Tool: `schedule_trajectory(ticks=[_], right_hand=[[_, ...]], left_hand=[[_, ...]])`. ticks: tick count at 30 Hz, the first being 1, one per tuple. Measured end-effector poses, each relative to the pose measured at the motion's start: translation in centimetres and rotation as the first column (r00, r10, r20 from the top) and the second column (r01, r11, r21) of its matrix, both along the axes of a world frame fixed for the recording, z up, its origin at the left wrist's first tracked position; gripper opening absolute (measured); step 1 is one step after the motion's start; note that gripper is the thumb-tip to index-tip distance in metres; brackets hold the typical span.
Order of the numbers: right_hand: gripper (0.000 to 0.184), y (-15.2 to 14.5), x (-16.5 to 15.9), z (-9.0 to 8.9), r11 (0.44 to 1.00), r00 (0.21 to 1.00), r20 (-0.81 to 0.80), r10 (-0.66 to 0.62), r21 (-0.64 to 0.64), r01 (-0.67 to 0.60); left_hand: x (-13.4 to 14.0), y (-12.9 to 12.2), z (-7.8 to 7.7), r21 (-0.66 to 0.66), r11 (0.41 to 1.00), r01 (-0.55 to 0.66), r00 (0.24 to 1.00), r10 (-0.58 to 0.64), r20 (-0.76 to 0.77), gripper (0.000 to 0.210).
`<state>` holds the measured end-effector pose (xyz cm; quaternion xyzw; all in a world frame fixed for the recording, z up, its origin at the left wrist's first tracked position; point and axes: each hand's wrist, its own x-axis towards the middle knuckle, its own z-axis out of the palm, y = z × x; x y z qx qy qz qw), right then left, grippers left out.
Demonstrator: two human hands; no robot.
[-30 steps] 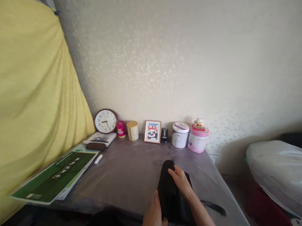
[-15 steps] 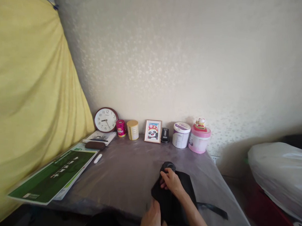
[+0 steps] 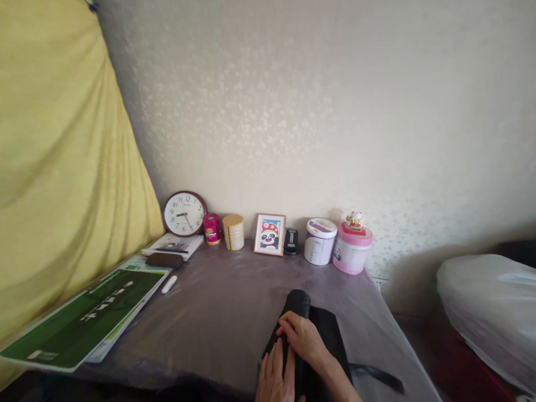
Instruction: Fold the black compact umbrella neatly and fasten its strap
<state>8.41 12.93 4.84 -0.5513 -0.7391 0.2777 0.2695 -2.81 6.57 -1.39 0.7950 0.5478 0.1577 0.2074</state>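
Note:
A black sheet of fabric or soft leather (image 3: 329, 326) lies on the table near its front right, partly rolled up along its left side. My right hand (image 3: 303, 339) rests over the roll, its fingers bent and closed around the edge. Just below and to the left, my left hand (image 3: 274, 381) lies flat along the roll with fingers stretched out, its fingertips close to my right hand. A dark strap (image 3: 377, 377) trails from the sheet to the right. The sheet's lower part is hidden by my hands and forearm.
Along the wall stand a clock (image 3: 185, 213), a pink can (image 3: 212, 229), a yellow-lidded can (image 3: 233, 232), a framed panda picture (image 3: 269, 234), a black stapler-like object (image 3: 291, 241) and two tubs (image 3: 320, 241). Green booklets (image 3: 86, 312) lie left, beside a brown case (image 3: 164, 260).
My left hand has moved up from the sheet's lower edge and now lies flat on the roll. My right hand has shifted slightly down, and the roll looks longer and straighter.

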Motion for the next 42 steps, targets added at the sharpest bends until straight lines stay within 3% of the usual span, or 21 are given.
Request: schedule_trajectory(ticks=[4,8,17,22,26,30,35,42], right_hand=[[0.026,-1.6,0.4,0.0,0.970,0.988,0.144,0.061,0.224,-0.092],[0.027,-1.3,1.4,-0.5,0.916,0.976,0.185,0.113,0.362,-0.175],[0.032,5.9,3.2,-3.5,0.930,0.981,0.195,0.016,0.357,-0.086],[0.033,7.9,4.4,-3.4,0.917,0.968,0.152,-0.202,0.378,0.132],[0.038,5.9,7.8,-3.3,0.855,0.901,0.111,-0.420,0.382,0.352],[0.037,1.7,11.0,-3.7,0.772,0.785,0.044,-0.617,0.223,0.595],[0.037,-2.0,10.9,-3.8,0.792,0.792,0.030,-0.610,0.062,0.608],[0.044,-2.4,9.6,-3.4,0.798,0.795,0.069,-0.603,0.039,0.602]], left_hand=[[0.8,0.2,-2.9,-0.014,1.000,-0.004,1.000,0.004,0.010,0.075],[1.3,0.1,-4.0,0.012,0.997,-0.071,0.996,0.071,0.056,0.076],[1.1,-0.1,-1.7,-0.161,0.981,-0.106,0.993,0.112,0.033,0.085],[0.8,-0.7,0.6,-0.200,0.974,-0.105,0.990,0.122,0.073,0.083],[0.0,-1.2,2.9,-0.200,0.978,-0.055,0.995,0.071,0.074,0.082],[-0.8,-1.1,4.2,-0.204,0.978,-0.030,0.998,0.041,0.048,0.083],[-1.1,-1.2,3.8,-0.174,0.985,-0.019,0.996,0.033,0.077,0.083],[-1.3,-1.2,2.8,-0.177,0.984,0.002,0.994,0.018,0.106,0.095]])
